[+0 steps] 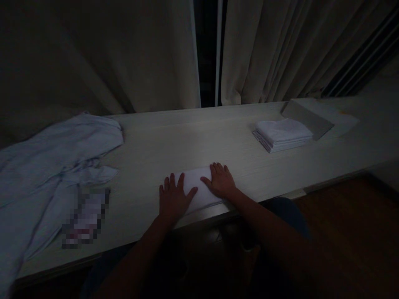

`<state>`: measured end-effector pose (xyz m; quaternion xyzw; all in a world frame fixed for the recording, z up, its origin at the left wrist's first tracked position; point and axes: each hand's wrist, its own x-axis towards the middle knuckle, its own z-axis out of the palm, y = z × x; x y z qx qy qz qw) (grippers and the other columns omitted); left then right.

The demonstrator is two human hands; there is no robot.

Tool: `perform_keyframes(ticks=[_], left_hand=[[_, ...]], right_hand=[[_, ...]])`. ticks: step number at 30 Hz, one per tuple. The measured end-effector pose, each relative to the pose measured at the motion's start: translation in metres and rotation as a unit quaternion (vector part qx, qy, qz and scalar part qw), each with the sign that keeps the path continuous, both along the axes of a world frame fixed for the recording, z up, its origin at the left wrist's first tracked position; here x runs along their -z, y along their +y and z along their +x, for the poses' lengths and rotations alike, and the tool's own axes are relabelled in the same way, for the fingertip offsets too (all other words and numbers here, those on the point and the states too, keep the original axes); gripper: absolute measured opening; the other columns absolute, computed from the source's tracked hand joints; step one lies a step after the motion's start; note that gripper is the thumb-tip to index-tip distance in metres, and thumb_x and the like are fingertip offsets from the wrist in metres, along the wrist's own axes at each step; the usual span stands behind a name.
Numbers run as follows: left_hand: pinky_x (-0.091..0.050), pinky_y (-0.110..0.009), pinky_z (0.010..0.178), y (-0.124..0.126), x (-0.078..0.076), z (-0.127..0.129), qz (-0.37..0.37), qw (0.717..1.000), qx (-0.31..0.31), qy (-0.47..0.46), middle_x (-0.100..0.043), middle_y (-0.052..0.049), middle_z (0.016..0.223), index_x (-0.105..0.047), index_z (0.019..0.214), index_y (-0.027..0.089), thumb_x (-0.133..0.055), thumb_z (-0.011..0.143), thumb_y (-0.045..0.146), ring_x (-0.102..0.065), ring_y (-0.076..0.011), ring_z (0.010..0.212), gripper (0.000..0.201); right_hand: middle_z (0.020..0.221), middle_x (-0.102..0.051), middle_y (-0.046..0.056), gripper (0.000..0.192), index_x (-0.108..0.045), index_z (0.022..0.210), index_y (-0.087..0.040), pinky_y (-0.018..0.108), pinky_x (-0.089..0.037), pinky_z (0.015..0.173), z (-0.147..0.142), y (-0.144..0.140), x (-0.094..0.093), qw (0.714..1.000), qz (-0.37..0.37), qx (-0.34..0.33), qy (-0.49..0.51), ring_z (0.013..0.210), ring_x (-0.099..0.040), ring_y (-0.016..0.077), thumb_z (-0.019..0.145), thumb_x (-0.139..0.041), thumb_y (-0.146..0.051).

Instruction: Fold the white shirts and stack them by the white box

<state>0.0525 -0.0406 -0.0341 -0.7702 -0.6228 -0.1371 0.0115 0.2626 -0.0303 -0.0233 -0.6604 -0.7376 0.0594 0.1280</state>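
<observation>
Both hands flat, fingers spread, pressing on a small folded white cloth [199, 189] at lower centre of frame, near the front edge of the table [187, 137]. Left hand [173, 199] covers the cloth's left end, right hand [220, 181] its right end; neither grips anything. Stack of folded cloths [282, 134] sits right of centre, well apart, with a grey board [307, 118] just behind it. Loose pale sheet [52, 162] lies bunched at left. Curtains [124, 54] hang behind.
</observation>
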Motion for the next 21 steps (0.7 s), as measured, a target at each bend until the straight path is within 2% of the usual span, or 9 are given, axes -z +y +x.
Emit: perform_keyframes(ticks=[4, 7, 11, 15, 18, 21], left_hand=[[-0.019, -0.058, 0.113, 0.003, 0.006, -0.01, -0.009, 1.0, -0.001, 0.0, -0.026, -0.021, 0.156, -0.029, 0.149, 0.014, -0.031, 0.084, 0.074, -0.02, -0.0401, 0.144, 0.088], [-0.02, -0.051, 0.116, 0.005, 0.01, -0.026, -0.013, 1.0, 0.023, -0.003, -0.025, -0.02, 0.156, -0.028, 0.149, 0.01, -0.03, 0.086, 0.07, -0.017, -0.036, 0.146, 0.087], [-0.022, -0.048, 0.117, 0.005, 0.012, -0.043, -0.019, 0.998, 0.057, -0.005, -0.026, -0.016, 0.157, -0.028, 0.149, 0.012, -0.03, 0.088, 0.067, -0.018, -0.0319, 0.146, 0.082], [-0.021, -0.048, 0.117, 0.01, 0.009, -0.05, -0.027, 0.996, 0.078, -0.022, -0.032, -0.016, 0.155, -0.034, 0.146, 0.012, -0.033, 0.088, 0.065, -0.022, -0.0312, 0.145, 0.079], [-0.022, -0.048, 0.117, 0.018, 0.004, -0.057, -0.054, 0.991, 0.093, -0.083, -0.035, -0.013, 0.154, -0.041, 0.143, 0.017, -0.04, 0.088, 0.063, -0.026, -0.0293, 0.144, 0.072], [-0.03, -0.044, 0.115, 0.019, -0.003, -0.072, -0.057, 0.969, 0.022, -0.24, -0.04, -0.011, 0.151, -0.045, 0.14, 0.02, -0.038, 0.09, 0.059, -0.036, -0.0261, 0.139, 0.063]], right_hand=[[0.157, -0.026, 0.014, 0.09, -0.027, 0.151, -0.01, 0.052, -0.004, 0.118, -0.001, 0.0, 0.002, 1.0, -0.006, 0.003, 0.002, 0.147, -0.013, 0.0308, 0.089, -0.011, -0.074], [0.157, -0.025, 0.014, 0.091, -0.026, 0.151, -0.01, 0.05, -0.007, 0.118, 0.001, -0.001, 0.001, 1.0, -0.007, -0.006, 0.007, 0.147, -0.012, 0.0299, 0.089, -0.011, -0.074], [0.158, -0.025, 0.011, 0.09, -0.026, 0.152, -0.014, 0.048, -0.013, 0.118, 0.006, -0.002, 0.0, 0.999, -0.021, -0.025, 0.017, 0.147, -0.013, 0.0289, 0.088, -0.015, -0.076], [0.157, -0.026, 0.011, 0.089, -0.028, 0.151, -0.014, 0.047, -0.014, 0.118, 0.006, -0.004, 0.0, 0.999, -0.008, -0.024, 0.022, 0.147, -0.015, 0.0288, 0.089, -0.015, -0.076], [0.157, -0.026, 0.013, 0.089, -0.029, 0.151, -0.012, 0.048, -0.014, 0.117, 0.004, -0.005, -0.001, 0.999, -0.01, -0.022, 0.021, 0.146, -0.015, 0.0294, 0.089, -0.015, -0.075], [0.156, -0.027, 0.014, 0.089, -0.029, 0.15, -0.01, 0.049, -0.014, 0.117, 0.003, -0.005, -0.002, 1.0, -0.007, -0.019, 0.02, 0.146, -0.015, 0.03, 0.09, -0.015, -0.074]])
